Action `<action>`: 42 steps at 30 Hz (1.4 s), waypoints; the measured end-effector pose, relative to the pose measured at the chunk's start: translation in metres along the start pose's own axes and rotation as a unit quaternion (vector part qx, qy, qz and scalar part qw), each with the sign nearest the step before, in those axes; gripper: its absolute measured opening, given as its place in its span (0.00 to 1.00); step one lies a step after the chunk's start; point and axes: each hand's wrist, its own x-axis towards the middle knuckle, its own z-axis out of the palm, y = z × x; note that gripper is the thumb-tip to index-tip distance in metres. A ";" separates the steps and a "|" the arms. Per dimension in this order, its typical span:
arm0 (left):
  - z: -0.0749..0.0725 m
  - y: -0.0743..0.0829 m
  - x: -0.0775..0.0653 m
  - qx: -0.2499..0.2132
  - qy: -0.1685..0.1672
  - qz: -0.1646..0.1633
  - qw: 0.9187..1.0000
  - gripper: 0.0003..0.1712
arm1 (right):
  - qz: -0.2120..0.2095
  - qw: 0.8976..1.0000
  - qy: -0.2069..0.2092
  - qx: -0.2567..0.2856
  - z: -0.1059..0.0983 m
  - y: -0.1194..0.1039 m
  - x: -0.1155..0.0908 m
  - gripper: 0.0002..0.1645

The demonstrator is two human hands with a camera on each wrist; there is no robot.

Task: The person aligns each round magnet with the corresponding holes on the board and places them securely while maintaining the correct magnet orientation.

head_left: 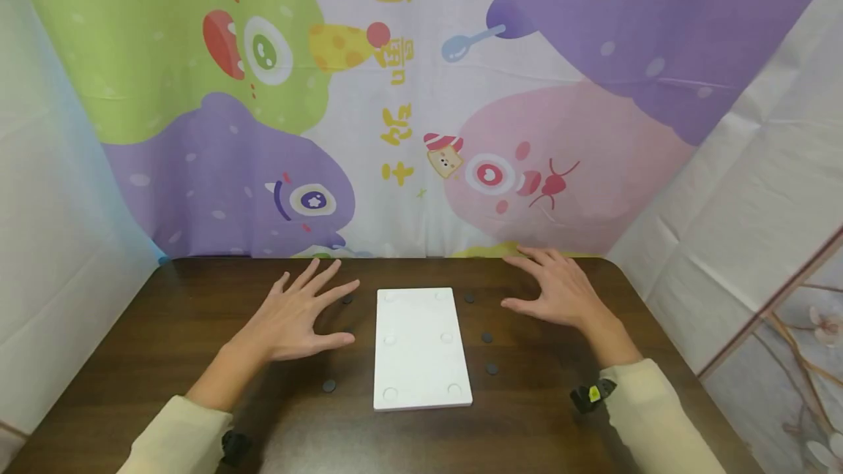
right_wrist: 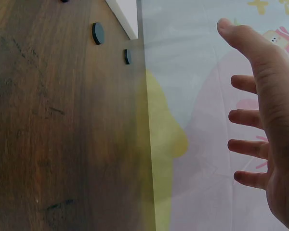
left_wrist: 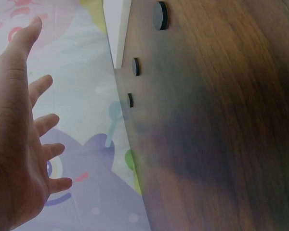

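A white rectangular board (head_left: 421,357) with several shallow round recesses lies on the table, its long sides running away from me. Three small dark discs lie along its right side, among them a near disc (head_left: 492,369). To its left a disc (head_left: 329,385) lies close to the front, while a farther disc (head_left: 347,299) shows beside my left fingers. My left hand (head_left: 296,317) hovers left of the board, fingers spread and holding nothing. On the other side my right hand (head_left: 560,287) is raised over the table, also spread and bare. Both wrist views show the palms apart from the discs.
The dark wooden table (head_left: 421,445) reaches back to a hanging cloth (head_left: 408,225) printed with cartoon monsters. Pale cloth walls (head_left: 59,254) close in the left and right sides. A dark wrist device (head_left: 593,395) sits at the right cuff, another device (head_left: 235,448) at the left.
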 end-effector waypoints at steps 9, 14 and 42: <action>0.007 0.006 0.005 -0.015 -0.006 0.001 1.000 0.51 | -0.012 1.000 0.002 0.015 0.003 -0.006 0.006 0.50; 0.008 0.012 0.007 -0.023 -0.008 0.005 1.000 0.50 | -0.015 1.000 0.002 0.021 0.006 -0.011 0.008 0.50; 0.026 0.026 0.002 -0.035 -0.024 0.024 0.999 0.49 | -0.026 0.998 0.008 0.050 0.030 -0.021 0.016 0.47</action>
